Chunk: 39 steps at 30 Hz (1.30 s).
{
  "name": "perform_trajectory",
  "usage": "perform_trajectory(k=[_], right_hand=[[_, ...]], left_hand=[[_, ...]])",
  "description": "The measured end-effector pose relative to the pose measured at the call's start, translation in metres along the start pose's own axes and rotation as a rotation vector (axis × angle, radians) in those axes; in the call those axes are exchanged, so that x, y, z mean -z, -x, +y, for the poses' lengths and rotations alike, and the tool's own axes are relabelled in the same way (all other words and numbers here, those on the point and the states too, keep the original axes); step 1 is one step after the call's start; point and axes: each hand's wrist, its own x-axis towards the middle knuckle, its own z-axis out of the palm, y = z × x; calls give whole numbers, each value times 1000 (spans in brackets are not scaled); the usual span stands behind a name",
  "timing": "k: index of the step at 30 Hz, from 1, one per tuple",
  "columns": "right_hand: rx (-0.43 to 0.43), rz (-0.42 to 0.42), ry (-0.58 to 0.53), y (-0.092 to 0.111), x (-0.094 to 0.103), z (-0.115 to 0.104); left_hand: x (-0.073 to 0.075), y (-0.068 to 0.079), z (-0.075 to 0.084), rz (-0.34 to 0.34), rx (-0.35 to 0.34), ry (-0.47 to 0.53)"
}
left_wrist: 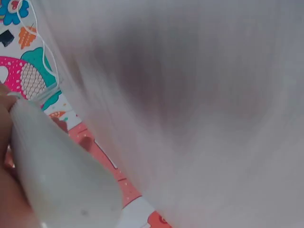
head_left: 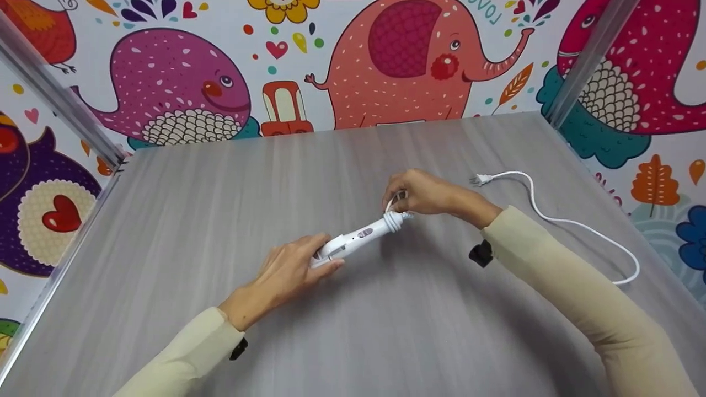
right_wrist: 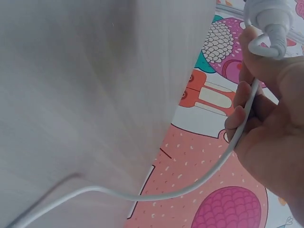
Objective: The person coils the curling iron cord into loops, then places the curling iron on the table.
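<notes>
In the head view my left hand (head_left: 289,267) grips a white hair styling iron (head_left: 353,238) by its lower left end, with the small grey switch facing up. The iron slants up to the right over the table. Loops of its white cord (head_left: 392,221) circle the handle end. My right hand (head_left: 423,193) pinches the cord just beyond those loops. Close up in the right wrist view, the cord (right_wrist: 185,189) runs through the curled fingers (right_wrist: 236,118) and trails down to the table. The iron's smooth white body (left_wrist: 61,166) fills the left wrist view's lower left.
On the grey table (head_left: 220,193), the rest of the cord (head_left: 579,222) curves along the right side, partly behind the right sleeve (head_left: 573,292). Its plug (head_left: 482,179) lies beyond the right wrist. Printed cartoon panels (head_left: 182,82) wall the back and sides.
</notes>
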Motion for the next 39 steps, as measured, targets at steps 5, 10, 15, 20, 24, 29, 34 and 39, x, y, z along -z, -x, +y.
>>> perform_trajectory(k=[5, 10, 15, 20, 24, 29, 34, 39], right_hand=[[-53, 20, -12, 3, -1, 3], [-171, 56, 26, 6, 1, 10], [-197, 36, 120, 5, -1, 14], [-58, 20, 187, 3, -6, 12], [-14, 49, 199, 4, -10, 7], [-27, 137, 180, 8, -16, -6], [28, 126, 173, 14, -19, -14], [27, 61, 67, 18, -15, -15]], left_hand=[[6, 0, -3, -31, 81, -13], [7, 0, -4, -9, 54, -18], [5, 0, -3, -37, -38, -25], [0, -2, -2, -99, -110, -58], [-4, -3, -1, -124, -107, -81], [-6, -8, -3, -118, -38, -133], [-5, -12, -6, -118, 41, -174], [-4, -9, -10, -60, 110, -189]])
